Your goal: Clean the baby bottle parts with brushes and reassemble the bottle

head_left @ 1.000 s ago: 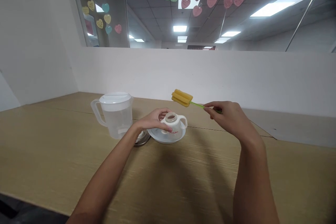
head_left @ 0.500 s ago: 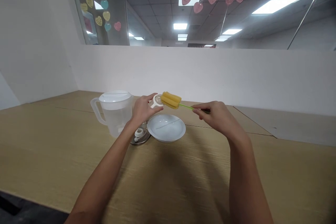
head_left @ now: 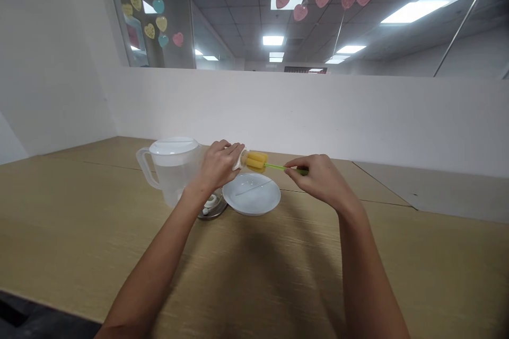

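My left hand (head_left: 221, 165) is wrapped round a small clear bottle with a white collar (head_left: 239, 159), its mouth turned to the right. Between thumb and fingers, my right hand (head_left: 312, 174) pinches the green handle of a brush with a yellow sponge head (head_left: 256, 161). The sponge's left end is inside the bottle mouth; the rest sticks out. Both are held above a white bowl (head_left: 254, 204). My left hand hides most of the bottle.
A lidded translucent pitcher (head_left: 170, 175) stands left of my left hand. Partly under my left wrist, a metal tray (head_left: 217, 213) holds a small white part (head_left: 210, 201). The wooden table (head_left: 79, 212) meets a white wall behind.
The sponge has moved left and partly into the bottle mouth. My right hand has shifted left with the handle, and my left hand's fingers have closed over the bottle.
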A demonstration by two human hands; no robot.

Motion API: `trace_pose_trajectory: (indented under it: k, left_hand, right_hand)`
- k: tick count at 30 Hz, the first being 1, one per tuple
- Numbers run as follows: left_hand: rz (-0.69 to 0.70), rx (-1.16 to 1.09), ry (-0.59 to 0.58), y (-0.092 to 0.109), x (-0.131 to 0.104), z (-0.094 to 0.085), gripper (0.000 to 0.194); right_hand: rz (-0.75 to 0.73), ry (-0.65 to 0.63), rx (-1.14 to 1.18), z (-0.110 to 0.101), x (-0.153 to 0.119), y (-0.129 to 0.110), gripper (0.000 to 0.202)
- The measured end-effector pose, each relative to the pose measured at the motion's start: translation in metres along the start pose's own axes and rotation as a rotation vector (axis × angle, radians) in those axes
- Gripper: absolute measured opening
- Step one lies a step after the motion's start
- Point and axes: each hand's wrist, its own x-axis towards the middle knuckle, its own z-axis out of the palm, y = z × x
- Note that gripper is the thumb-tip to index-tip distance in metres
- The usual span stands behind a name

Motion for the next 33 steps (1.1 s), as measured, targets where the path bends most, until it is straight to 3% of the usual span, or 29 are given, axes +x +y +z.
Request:
trace_pose_trajectory:
  k: [6,13,17,23,28,33]
  left_hand:
    - [0.038,-0.152,0.028,0.005,0.000,0.005,0.037]
    - [0.062,-0.278,0.030,0.018,0.002,0.009,0.036]
    - [0.001,-0.275,0.009,0.009,0.002,0.016,0.034]
    - [-0.093,-0.182,0.026,-0.009,-0.001,0.019,0.036]
    - [-0.097,-0.161,0.002,-0.011,-0.002,0.017,0.042]
    - [-0.086,-0.173,-0.037,-0.009,-0.001,0.016,0.042]
  right_hand:
    - [0.024,-0.007,-0.041,0.004,0.001,-0.008,0.026]
    - [0.055,-0.015,-0.203,0.035,0.009,-0.026,0.027]
    - [0.060,-0.065,-0.073,0.036,0.009,-0.018,0.035]
    - [0.200,-0.104,0.101,0.022,0.007,-0.006,0.052]
    - [0.252,-0.079,0.290,0.024,0.009,-0.007,0.043]
    - [0.184,0.112,0.366,0.028,0.012,-0.001,0.020]
